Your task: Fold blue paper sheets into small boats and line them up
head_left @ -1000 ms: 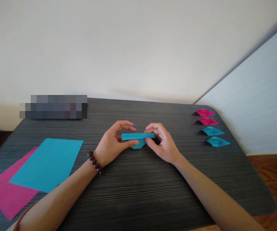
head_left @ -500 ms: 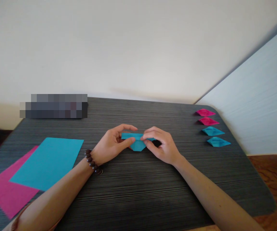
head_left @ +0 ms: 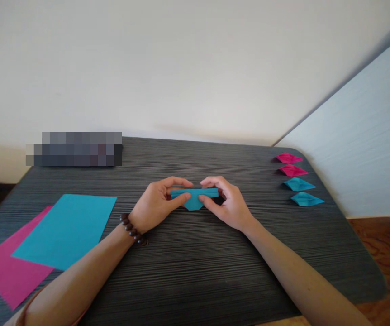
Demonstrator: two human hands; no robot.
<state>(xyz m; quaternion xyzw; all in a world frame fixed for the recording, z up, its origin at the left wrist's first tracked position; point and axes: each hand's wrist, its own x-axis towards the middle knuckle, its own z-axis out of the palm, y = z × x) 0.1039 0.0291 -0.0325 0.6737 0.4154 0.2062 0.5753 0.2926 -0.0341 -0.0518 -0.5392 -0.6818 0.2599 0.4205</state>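
Observation:
A small piece of folded blue paper (head_left: 194, 201) is held between both hands above the middle of the table. It has a straight, layered band along its top and a blunt flap hanging below. My left hand (head_left: 157, 199) grips its left end, thumb across the front and index finger arched over the top. On the right end, my right hand (head_left: 227, 201) pinches it the same way, thumb on the front near the centre. The other fingers are partly hidden behind the paper. A dark bead bracelet (head_left: 132, 229) circles my left wrist.
Flat on the dark table (head_left: 195, 271), a blue sheet (head_left: 68, 231) overlaps a pink sheet (head_left: 15, 262) at left. Two pink folded boats (head_left: 289, 158) and two blue folded boats (head_left: 299, 184) line the right side. A blurred-out object (head_left: 76, 151) stands at the back left by the wall.
The index finger of my right hand has lifted off the paper's front, and its thumb has shifted slightly left. More of the top band shows. My left hand has barely moved.

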